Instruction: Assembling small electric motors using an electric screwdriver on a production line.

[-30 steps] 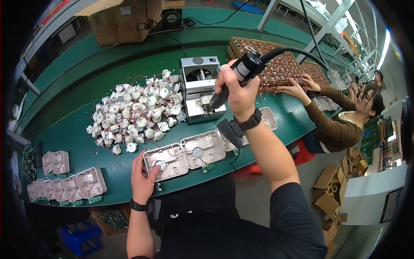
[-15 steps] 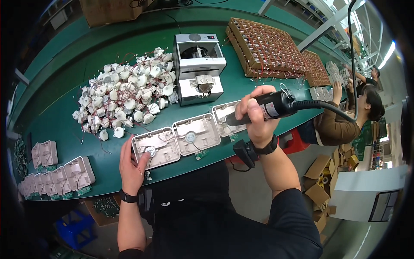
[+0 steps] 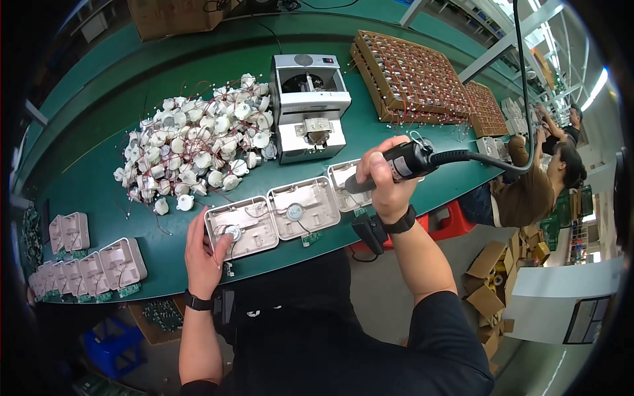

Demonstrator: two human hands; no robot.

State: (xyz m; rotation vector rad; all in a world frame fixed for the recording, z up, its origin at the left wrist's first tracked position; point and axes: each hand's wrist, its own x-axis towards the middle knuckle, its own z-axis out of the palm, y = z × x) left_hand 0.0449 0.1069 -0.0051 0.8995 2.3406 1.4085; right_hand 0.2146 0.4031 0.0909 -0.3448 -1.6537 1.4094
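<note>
Front-left of the grey machine (image 3: pixel 310 100), the left hand (image 3: pixel 203 257) clamps its fingers on a pale casing (image 3: pixel 261 237), apparently steadying it; front-right, the right hand (image 3: pixel 392 188) wraps its fingers round a black corded tool (image 3: pixel 411 160).

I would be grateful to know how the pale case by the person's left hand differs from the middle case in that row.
The left case has the left hand at its outer end, whereas no hand touches the middle case. The thumb is at the left case's disc, while the middle case's disc is fully in view. Both cases are open-topped and pale.
</note>
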